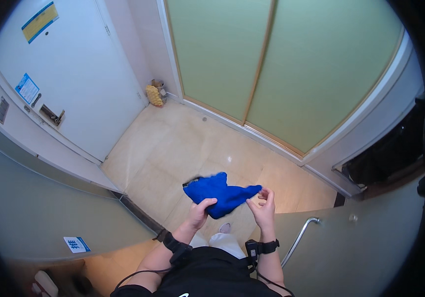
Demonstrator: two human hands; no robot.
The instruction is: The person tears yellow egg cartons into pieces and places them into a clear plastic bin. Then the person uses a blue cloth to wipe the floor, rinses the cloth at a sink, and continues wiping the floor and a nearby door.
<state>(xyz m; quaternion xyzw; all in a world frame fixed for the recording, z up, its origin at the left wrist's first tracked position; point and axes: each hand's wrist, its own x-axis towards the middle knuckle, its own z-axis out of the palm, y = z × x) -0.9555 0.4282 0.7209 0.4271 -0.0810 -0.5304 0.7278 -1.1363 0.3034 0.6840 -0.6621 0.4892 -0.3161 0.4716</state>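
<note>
A bright blue cloth (pixel 222 194) hangs in front of me at waist height, gathered and uneven, with a dark patch at its left end. My left hand (pixel 200 214) grips its lower left part, thumb lying on top and the other fingers hidden beneath. On the other side, my right hand (pixel 263 207) has its thumb and curled fingers at the narrow right tip of the cloth, which stretches out sideways toward them. What kind of cloth it is, I cannot tell.
Frosted partitions stand on my left (pixel 49 208) and right (pixel 371 237), the right one with a metal handle (pixel 299 241). Beyond the tiled floor (pixel 173 143) are green sliding doors (pixel 222 54) and a white door (pixel 79 74). A bin with yellow material (pixel 155 94) sits in the far corner.
</note>
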